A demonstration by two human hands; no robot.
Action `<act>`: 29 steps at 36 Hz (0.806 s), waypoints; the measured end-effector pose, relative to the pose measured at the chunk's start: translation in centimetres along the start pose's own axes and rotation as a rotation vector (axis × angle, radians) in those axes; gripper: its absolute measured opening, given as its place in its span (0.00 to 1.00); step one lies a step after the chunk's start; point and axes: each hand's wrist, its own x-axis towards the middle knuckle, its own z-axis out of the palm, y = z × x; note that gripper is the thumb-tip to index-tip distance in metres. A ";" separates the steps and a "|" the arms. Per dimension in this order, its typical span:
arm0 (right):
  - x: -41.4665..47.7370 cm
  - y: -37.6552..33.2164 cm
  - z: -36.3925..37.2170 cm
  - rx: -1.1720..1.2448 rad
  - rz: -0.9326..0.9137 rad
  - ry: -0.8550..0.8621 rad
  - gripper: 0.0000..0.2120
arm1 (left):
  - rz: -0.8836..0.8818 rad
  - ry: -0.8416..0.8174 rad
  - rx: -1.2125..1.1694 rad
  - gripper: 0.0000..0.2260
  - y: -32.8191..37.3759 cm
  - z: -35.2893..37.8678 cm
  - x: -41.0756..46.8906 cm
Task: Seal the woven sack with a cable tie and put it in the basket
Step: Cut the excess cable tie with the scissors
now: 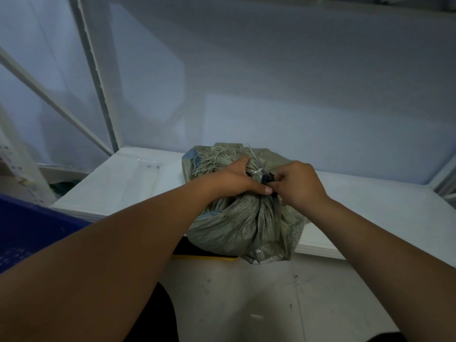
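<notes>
two hands (232, 180) gripping sack (237, 225) neck, cable tie (256, 172)

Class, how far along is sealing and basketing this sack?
Done: woven sack gathered, cable tie round its neck. In hand: left hand grips the neck, right hand pinches at the tie. Left: moving the sack off the white table into the blue basket.

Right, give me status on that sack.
Left hand grips sack neck. Right hand pinches at cable tie looped round it. Sack on table, not in basket yet.
</notes>
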 end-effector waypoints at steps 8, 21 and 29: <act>-1.7 4.4 -2.5 -0.035 0.102 0.072 0.06 | 0.054 -0.014 0.021 0.41 2.8 4.9 1.0; -1.3 5.3 -3.4 -0.096 0.145 0.051 0.08 | 0.024 -0.002 0.057 0.62 2.9 6.5 2.0; -2.4 8.3 -5.1 -0.113 0.229 0.026 0.09 | 0.051 -0.063 0.054 0.61 4.4 10.2 2.6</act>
